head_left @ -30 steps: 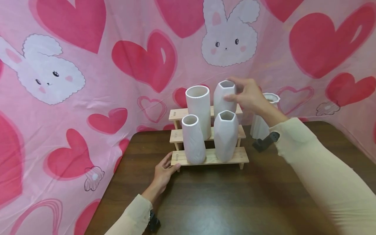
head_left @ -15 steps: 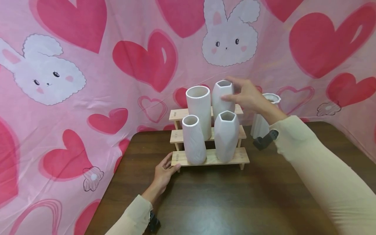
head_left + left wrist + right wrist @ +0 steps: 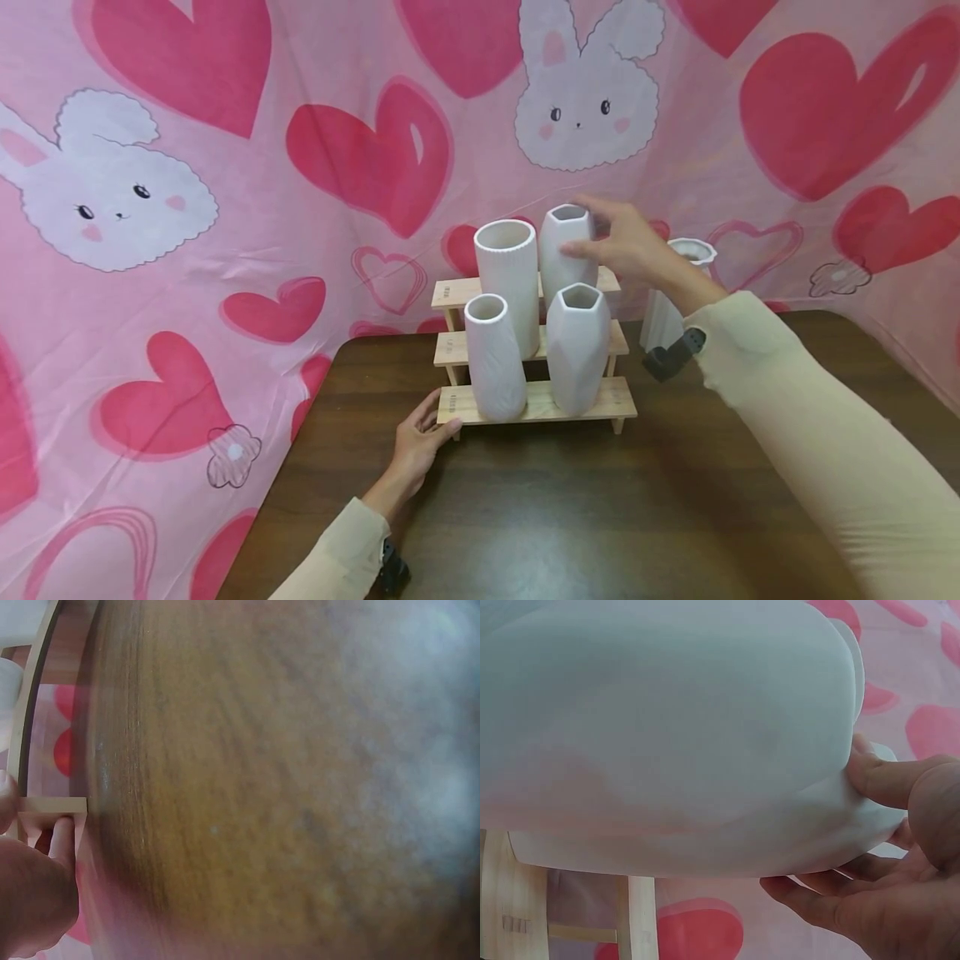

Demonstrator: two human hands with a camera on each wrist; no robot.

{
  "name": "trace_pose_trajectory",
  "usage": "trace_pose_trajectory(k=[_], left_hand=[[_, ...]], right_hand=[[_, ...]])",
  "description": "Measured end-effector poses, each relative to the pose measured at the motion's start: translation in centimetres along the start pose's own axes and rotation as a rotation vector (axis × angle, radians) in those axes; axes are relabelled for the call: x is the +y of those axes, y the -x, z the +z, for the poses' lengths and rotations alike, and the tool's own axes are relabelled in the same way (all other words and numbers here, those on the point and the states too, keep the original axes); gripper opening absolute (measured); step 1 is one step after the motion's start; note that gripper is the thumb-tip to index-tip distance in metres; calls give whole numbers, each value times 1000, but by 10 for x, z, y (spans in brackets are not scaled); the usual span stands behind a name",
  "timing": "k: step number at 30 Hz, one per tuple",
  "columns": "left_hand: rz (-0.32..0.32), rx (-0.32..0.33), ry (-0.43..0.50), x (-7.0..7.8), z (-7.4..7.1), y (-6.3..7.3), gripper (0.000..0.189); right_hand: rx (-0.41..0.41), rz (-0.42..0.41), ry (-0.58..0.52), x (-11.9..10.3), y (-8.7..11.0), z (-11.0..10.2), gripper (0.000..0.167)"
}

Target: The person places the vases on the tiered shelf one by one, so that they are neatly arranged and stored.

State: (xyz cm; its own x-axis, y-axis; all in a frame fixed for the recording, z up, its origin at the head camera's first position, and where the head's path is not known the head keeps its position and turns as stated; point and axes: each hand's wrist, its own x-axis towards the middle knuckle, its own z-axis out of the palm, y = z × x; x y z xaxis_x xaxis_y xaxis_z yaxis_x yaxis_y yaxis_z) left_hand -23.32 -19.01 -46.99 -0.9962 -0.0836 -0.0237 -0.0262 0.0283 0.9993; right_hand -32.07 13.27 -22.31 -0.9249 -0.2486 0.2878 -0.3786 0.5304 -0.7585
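My right hand (image 3: 626,242) grips the upper part of a white faceted vase (image 3: 557,277) at the back right of a three-step wooden stand (image 3: 537,403). In the right wrist view, thumb and fingers lie on either side of this vase (image 3: 780,844). The front vase hides its base in the head view. My left hand (image 3: 416,442) pinches the left end of the lowest step, thumb on top. A smooth, leaf-textured vase (image 3: 497,367) and another faceted vase (image 3: 577,358) stand on that step. Behind the textured one rises a ribbed cylindrical vase (image 3: 508,275).
A fluted white vase (image 3: 662,323) stands on the dark wooden table (image 3: 540,508) right of the stand, partly behind my right forearm. A pink cloth (image 3: 337,58) with hearts and rabbits hangs close behind the table and along its left side.
My right hand and the faceted vase in it have shifted slightly to the left. The left hand stays at the end of the lowest step, and the other vases have not moved.
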Motion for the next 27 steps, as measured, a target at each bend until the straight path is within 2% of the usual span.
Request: trace_pose_trajectory(k=[5,10,15,21,27], left_hand=[[-24,6,-4,0,0,0,67],[-41,10,0,1,0,0,67],[-34,7,-14,2,0,-1,67],[-33,2,-33,2,-1,1,67],[-25,-3,-29,2,-2,3,67]], right_hand=[[-13,-14,7,-1,1,-1,66],[-57,-21,14,1,5,-9,83],[-67,32,25,8,15,-23,93],[-25,80,29,27,28,-39,92],[59,122,54,52,41,-53,90]])
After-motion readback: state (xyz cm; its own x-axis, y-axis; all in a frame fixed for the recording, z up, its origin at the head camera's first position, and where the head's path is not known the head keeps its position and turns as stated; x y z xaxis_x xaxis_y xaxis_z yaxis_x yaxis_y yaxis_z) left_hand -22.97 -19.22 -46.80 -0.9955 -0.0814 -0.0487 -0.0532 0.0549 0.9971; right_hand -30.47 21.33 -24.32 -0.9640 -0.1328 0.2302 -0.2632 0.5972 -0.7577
